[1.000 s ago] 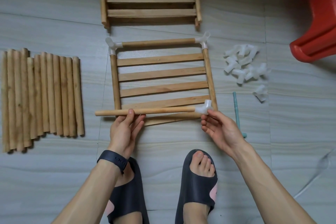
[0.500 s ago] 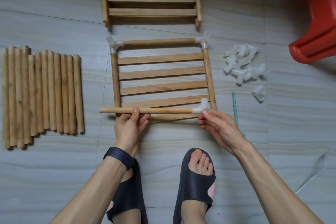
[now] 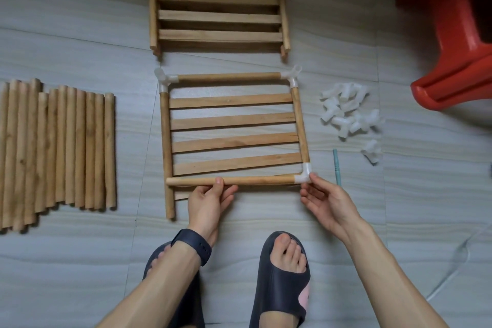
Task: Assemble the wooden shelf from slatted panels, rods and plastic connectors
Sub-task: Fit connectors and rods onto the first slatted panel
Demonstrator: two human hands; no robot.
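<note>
A slatted panel [image 3: 231,122] lies flat, edged by a far rod [image 3: 229,77] and white corner connectors [image 3: 304,177] (three fitted); the near rod [image 3: 253,180] overlaps its left rail [image 3: 166,141]; loose rods [image 3: 56,152] lie left, spare connectors [image 3: 346,112] right, another panel [image 3: 218,16] beyond

Matt wooden rod [image 3: 231,181] (translucent plastic connector [image 3: 304,175])
</note>
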